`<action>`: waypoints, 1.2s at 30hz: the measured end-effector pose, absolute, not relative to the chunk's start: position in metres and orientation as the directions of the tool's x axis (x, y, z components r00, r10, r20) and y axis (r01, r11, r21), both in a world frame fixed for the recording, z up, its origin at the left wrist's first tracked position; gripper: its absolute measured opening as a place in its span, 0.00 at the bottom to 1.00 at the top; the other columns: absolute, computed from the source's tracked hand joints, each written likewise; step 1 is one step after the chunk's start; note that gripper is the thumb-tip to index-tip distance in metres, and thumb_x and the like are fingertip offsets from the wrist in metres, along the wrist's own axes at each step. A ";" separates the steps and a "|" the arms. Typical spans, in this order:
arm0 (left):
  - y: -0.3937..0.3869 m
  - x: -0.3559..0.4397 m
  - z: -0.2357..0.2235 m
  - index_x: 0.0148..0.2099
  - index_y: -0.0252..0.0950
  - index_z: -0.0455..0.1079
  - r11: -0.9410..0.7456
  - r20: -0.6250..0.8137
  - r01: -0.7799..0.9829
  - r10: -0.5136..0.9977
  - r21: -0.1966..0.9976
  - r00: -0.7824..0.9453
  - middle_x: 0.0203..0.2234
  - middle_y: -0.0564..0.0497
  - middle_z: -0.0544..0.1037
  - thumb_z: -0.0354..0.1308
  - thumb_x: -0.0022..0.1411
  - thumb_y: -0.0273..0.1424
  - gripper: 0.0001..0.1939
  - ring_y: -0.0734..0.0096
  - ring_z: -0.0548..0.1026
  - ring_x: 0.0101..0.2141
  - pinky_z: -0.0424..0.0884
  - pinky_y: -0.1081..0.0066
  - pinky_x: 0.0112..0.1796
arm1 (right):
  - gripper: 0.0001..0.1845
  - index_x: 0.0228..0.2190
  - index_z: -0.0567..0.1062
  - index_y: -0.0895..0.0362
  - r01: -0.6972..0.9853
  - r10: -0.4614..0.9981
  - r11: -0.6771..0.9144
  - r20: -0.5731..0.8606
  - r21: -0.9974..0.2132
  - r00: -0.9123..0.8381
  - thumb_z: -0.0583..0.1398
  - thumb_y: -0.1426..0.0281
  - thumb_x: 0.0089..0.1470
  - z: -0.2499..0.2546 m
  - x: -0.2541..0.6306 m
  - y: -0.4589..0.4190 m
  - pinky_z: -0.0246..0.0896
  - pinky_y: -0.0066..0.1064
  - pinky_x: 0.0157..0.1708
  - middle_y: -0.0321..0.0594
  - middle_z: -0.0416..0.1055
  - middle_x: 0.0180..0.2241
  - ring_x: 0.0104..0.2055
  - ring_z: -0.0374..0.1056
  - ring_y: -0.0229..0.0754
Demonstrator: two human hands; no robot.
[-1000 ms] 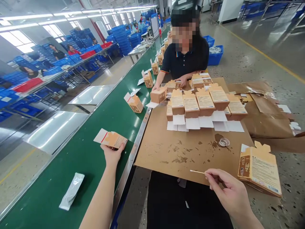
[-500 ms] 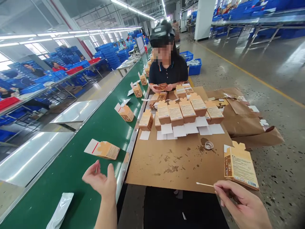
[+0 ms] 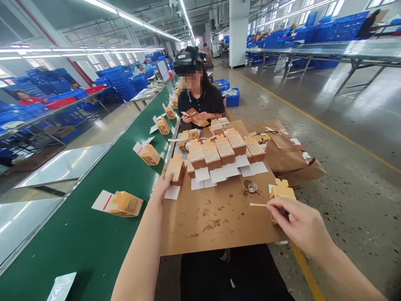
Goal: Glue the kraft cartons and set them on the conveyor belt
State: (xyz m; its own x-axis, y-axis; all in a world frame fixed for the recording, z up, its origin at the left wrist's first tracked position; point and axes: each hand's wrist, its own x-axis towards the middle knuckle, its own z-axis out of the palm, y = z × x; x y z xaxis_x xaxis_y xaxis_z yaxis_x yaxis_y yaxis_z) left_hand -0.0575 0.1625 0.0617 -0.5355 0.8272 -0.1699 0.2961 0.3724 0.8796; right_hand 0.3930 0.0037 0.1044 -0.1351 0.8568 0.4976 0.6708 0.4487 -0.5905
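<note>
My left hand (image 3: 162, 187) reaches forward and closes on a small orange carton (image 3: 176, 169) at the left edge of the brown cardboard sheet (image 3: 219, 217); a white flap (image 3: 172, 192) lies under it. My right hand (image 3: 297, 223) pinches a thin cotton swab (image 3: 257, 204) that points left over the sheet. A flat stack of orange cartons (image 3: 281, 192) lies just behind that hand. A small round dish (image 3: 252, 187) sits among brown stains in front of a row of upright cartons (image 3: 224, 149).
A green conveyor belt (image 3: 94, 234) runs along the left, carrying an open carton (image 3: 124, 203), more cartons (image 3: 149, 154) farther up and a silver pouch (image 3: 61, 286). A person in a dark shirt (image 3: 200, 102) across the sheet holds a carton. Brown paper bags (image 3: 288, 156) lie to the right.
My left hand let go of the carton on the belt, lifted open, then reached to the carton at the sheet's edge. My right hand moved up in front of the flat stack. The view tilted up.
</note>
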 end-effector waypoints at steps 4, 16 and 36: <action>0.081 -0.067 0.046 0.50 0.37 0.84 0.248 -0.227 -0.018 0.850 0.969 -0.476 0.54 0.36 0.90 0.78 0.58 0.46 0.24 0.41 0.88 0.57 0.87 0.54 0.53 | 0.14 0.35 0.84 0.51 0.832 0.939 0.303 0.293 -0.464 -0.179 0.60 0.69 0.72 0.101 0.408 0.059 0.75 0.33 0.37 0.41 0.88 0.35 0.35 0.83 0.46; 0.006 0.033 0.009 0.51 0.36 0.82 0.284 -0.319 -0.176 0.921 0.943 -0.224 0.50 0.35 0.91 0.91 0.38 0.53 0.43 0.33 0.89 0.56 0.84 0.40 0.61 | 0.16 0.31 0.82 0.53 0.913 0.972 0.232 0.034 -0.335 -0.234 0.60 0.73 0.72 0.078 0.403 0.107 0.68 0.35 0.40 0.46 0.87 0.36 0.39 0.82 0.49; 0.008 0.044 0.016 0.56 0.41 0.74 0.265 -0.269 -0.046 0.943 0.963 -0.195 0.52 0.39 0.89 0.89 0.45 0.49 0.42 0.41 0.89 0.54 0.85 0.44 0.57 | 0.12 0.35 0.83 0.50 0.525 0.939 0.324 0.199 -0.787 -0.281 0.63 0.75 0.70 0.009 0.298 0.003 0.76 0.33 0.37 0.38 0.84 0.32 0.33 0.80 0.44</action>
State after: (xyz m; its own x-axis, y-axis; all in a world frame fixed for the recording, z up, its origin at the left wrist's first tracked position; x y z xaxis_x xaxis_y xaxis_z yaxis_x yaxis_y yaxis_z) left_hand 0.0438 0.0084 0.0159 -0.1952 0.9431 -0.2693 -0.0465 0.2654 0.9630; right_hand 0.2977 0.0034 0.0089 -0.2809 0.9389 0.1988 0.5246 0.3237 -0.7874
